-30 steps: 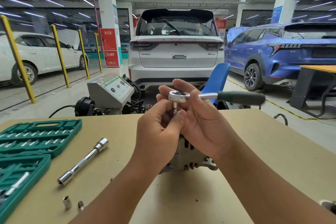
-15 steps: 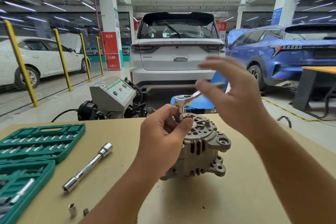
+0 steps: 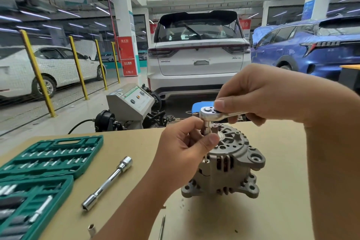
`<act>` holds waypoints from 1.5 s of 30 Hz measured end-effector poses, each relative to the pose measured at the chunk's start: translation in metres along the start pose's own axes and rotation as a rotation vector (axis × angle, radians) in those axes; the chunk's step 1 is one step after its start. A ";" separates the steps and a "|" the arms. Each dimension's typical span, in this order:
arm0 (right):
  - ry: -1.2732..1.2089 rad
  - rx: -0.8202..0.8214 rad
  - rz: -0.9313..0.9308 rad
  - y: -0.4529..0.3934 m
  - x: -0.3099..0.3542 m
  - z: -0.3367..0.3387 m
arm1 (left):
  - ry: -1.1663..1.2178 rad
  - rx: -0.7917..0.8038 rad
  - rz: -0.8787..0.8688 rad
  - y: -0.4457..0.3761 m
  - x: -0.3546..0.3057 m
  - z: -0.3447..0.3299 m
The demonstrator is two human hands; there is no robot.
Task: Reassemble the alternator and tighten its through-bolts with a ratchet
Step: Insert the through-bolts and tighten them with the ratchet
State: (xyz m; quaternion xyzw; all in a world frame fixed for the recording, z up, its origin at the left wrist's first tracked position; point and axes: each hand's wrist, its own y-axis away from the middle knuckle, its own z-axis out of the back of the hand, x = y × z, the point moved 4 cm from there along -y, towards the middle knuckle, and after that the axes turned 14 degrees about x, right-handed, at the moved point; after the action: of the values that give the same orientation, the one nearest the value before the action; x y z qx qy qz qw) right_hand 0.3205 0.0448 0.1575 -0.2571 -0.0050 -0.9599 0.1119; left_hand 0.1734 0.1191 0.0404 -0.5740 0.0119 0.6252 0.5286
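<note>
I am on the tightening step. My left hand (image 3: 187, 142) pinches the socket (image 3: 206, 128) that hangs under the ratchet (image 3: 209, 112), with my thumb and fingers curled round it to keep it straight. My right hand (image 3: 259, 93) grips the ratchet handle, fingers wrapped over the top and thumb near the shiny head. The socket points down at a thin through-bolt (image 3: 206, 159) on the near side of the alternator (image 3: 226, 163) (I cannot tell if it sits fully on the bolt head, my thumb hides that part).

Next, I think I need to keep the socket steady on the bolt and swing the handle round. I should push down a little so it does not slip off.

The alternator stands on the counter (image 3: 282, 200), right in front of me, between my arms. It is grey metal, with slots in its side, round holes on top and ears with holes sticking out. Its two halves look closed together.
</note>
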 end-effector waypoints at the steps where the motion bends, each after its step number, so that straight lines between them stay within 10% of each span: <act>1: -0.002 0.016 0.018 0.000 0.001 0.000 | 0.001 0.002 -0.008 0.000 0.000 0.000; 45: 0.489 -0.066 -0.068 0.000 0.034 -0.016 | 0.127 -0.093 0.063 0.003 -0.008 0.004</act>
State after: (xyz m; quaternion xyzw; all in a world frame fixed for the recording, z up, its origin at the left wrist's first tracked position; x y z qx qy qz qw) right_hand 0.2841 0.0370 0.1604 -0.0204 0.0450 -0.9964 0.0689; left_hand 0.1670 0.1148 0.0460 -0.6357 0.0342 0.6038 0.4798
